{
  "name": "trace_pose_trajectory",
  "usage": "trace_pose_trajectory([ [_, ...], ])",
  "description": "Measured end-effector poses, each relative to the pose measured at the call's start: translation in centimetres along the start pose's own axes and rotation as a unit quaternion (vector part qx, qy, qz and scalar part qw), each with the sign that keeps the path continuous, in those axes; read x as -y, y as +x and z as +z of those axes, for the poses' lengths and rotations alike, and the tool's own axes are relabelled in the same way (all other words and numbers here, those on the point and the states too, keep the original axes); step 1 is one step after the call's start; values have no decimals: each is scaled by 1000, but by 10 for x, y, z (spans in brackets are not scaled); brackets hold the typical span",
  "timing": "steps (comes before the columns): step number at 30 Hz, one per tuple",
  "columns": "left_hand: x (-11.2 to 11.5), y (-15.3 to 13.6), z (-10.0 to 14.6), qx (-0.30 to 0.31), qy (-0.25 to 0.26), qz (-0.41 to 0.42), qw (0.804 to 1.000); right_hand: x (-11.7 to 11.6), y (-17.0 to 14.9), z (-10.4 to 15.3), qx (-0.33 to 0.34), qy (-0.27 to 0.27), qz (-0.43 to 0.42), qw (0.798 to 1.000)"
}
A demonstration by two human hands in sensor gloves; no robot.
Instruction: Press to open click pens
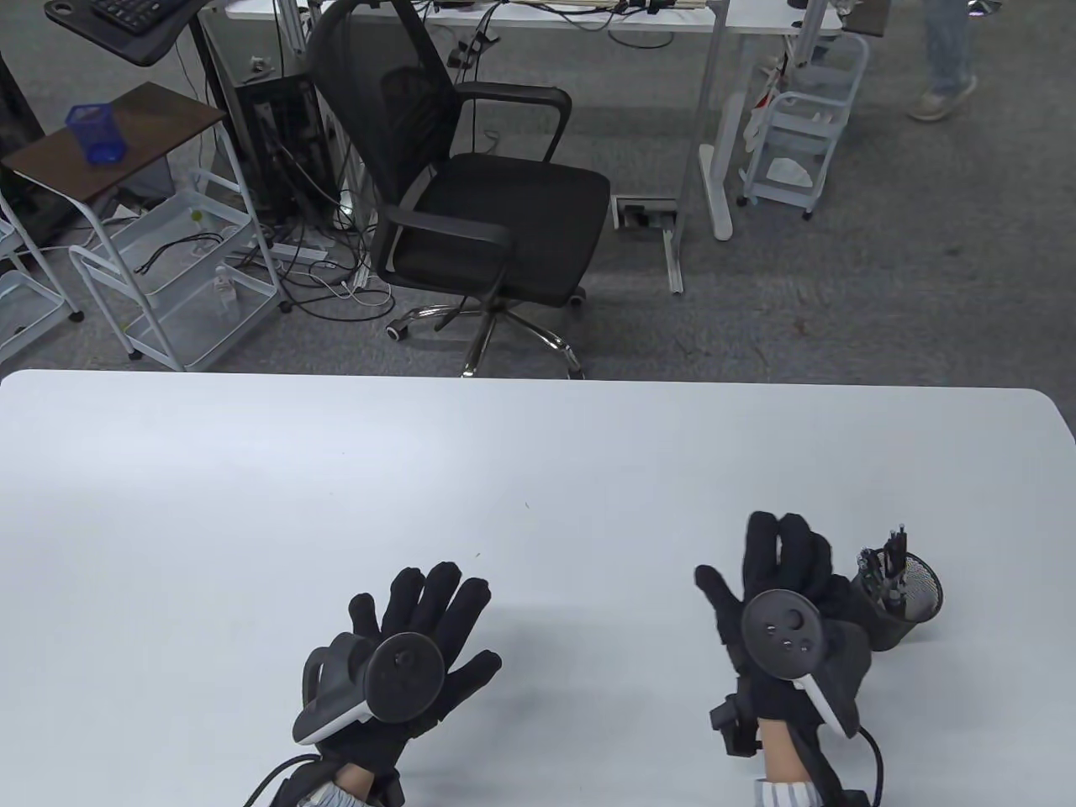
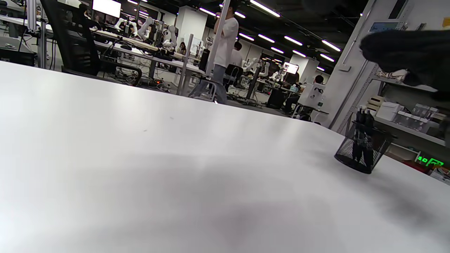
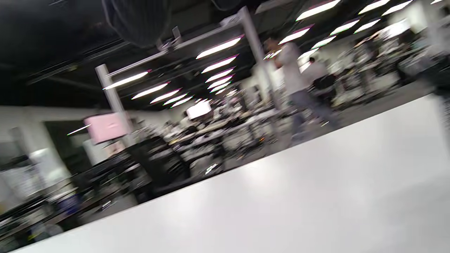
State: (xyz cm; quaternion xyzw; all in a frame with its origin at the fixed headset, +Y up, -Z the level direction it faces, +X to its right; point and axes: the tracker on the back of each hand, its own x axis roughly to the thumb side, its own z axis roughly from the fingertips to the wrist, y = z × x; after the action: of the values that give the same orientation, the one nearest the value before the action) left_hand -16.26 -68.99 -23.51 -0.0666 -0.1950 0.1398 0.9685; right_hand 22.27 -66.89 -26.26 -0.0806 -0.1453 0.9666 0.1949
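A black mesh pen cup [image 1: 906, 598] stands on the white table [image 1: 521, 471] at the front right, with several dark click pens [image 1: 887, 561] upright in it. It also shows in the left wrist view [image 2: 362, 153]. My right hand [image 1: 777, 580] hovers just left of the cup, fingers spread and empty; part of it shows at the right in the left wrist view [image 2: 407, 56]. My left hand [image 1: 420, 622] hovers over the table's front middle, fingers spread and empty. The right wrist view is blurred; only a gloved fingertip [image 3: 135, 21] shows at its top.
A black office chair [image 1: 471, 193] stands beyond the table's far edge. White rolling carts [image 1: 168, 277] and desks stand on the floor behind. The pen cup is the only object on the table.
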Motion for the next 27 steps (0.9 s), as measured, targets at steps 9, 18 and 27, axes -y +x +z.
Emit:
trace_pose_trajectory([
  [9, 2, 2, -1, 1, -4, -3, 1000, 7, -87, -26, -140, -21, 132, 981],
  [18, 3, 1, -2, -1, -7, -3, 1000, -9, -110, -38, -171, -1, 161, 972],
  [27, 2, 1, -2, -4, -9, 0, 1000, -29, -116, -39, -176, -22, 164, 970],
])
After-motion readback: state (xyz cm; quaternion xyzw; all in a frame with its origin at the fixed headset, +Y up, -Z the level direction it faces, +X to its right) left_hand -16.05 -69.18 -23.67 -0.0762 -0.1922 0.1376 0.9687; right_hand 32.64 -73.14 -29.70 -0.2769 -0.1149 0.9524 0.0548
